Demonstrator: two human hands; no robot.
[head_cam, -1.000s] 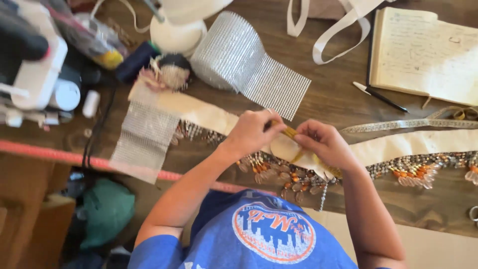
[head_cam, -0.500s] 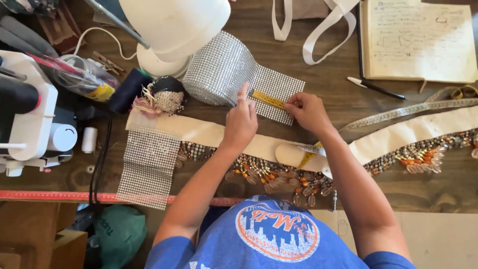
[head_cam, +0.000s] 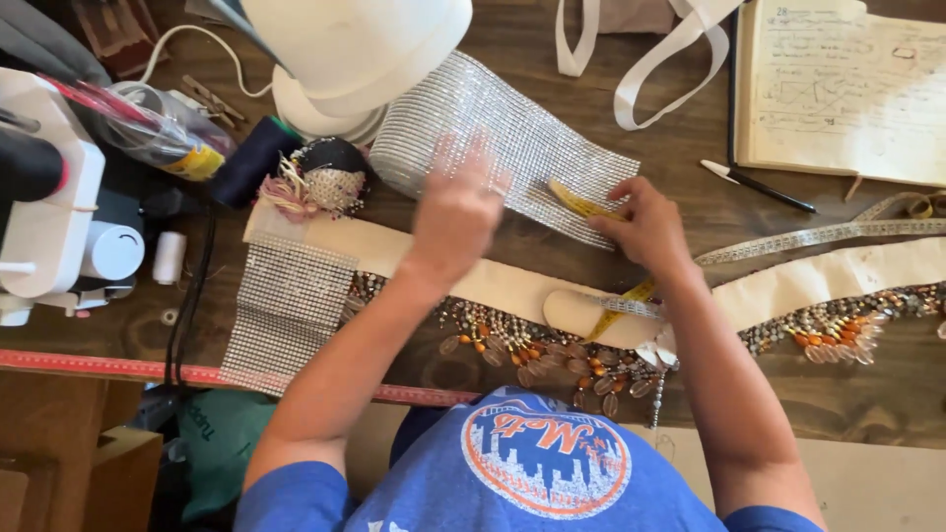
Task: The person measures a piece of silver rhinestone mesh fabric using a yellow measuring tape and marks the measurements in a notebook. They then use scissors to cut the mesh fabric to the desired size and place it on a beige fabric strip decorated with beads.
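Half a second ago my left hand [head_cam: 455, 212] lay flat, one finger pressing the yellow tape measure [head_cam: 579, 204] against the silver mesh strip [head_cam: 512, 138]. Now it has lifted off and spread; it is blurred with motion, fingers wide, holding nothing, hovering over the near edge of the mesh. The right hand [head_cam: 645, 225] has stayed put: its fingertips pinch the tape down on the mesh's right-hand edge, so the measuring point is kept by that hand alone. A second ago both hands were lower, on the beaded belt [head_cam: 512, 340], so the work has moved up from the belt to the mesh. I judge that I am smoothing or re-laying the mesh before reading a length on it.

The mesh is a wide band of tiny glittering stones, unrolled from a coil just beyond my left hand and running slantwise to the right hand. It lies flat on the bench [head_cam: 690, 148], its free end squared off under my right fingers. The tape trails from the right hand down toward me, across the cream belt with its fringe of orange and clear beads.

A second, shorter piece of mesh [head_cam: 286, 310] lies left of my left forearm. Beyond the right hand are a pen [head_cam: 759, 185] and an open notebook [head_cam: 847, 89]; a narrow stone trim [head_cam: 808, 236] runs off to its right.
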